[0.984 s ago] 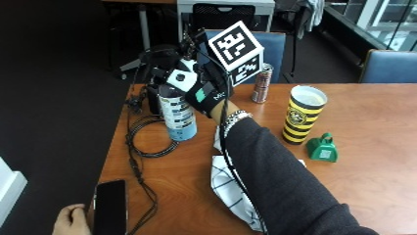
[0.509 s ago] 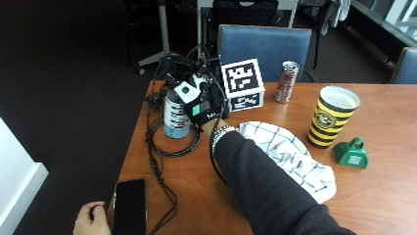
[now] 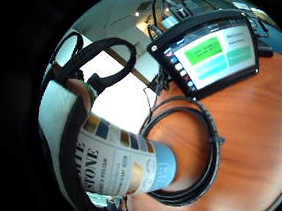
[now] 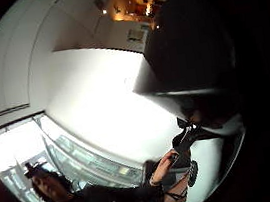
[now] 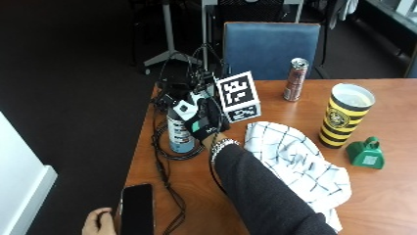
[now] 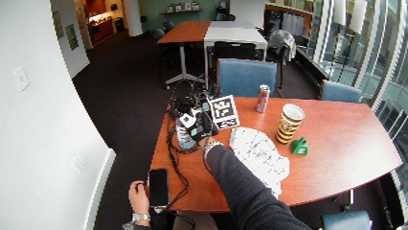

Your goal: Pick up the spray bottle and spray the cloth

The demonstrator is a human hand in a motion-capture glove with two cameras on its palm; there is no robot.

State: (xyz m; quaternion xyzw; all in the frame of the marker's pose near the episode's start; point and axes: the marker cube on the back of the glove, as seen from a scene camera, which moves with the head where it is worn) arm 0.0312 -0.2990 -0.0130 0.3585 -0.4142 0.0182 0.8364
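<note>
A spray bottle with a blue base and printed label stands on the wooden table near its left edge, inside a loop of black cable. My gloved right hand grips the bottle's upper part, fingers curled round it. The little finger side palm view shows the bottle's label close against the palm, its base on the wood. A white checked cloth lies crumpled to the right of my forearm.
A yellow and black striped cup, a green bell-shaped object and a slim can stand to the right. A phone lies at the near left edge by a bare hand. A blue chair is behind the table.
The outside camera has shifted. My hand stays on the bottle, which still stands on the table inside the cable loop.
</note>
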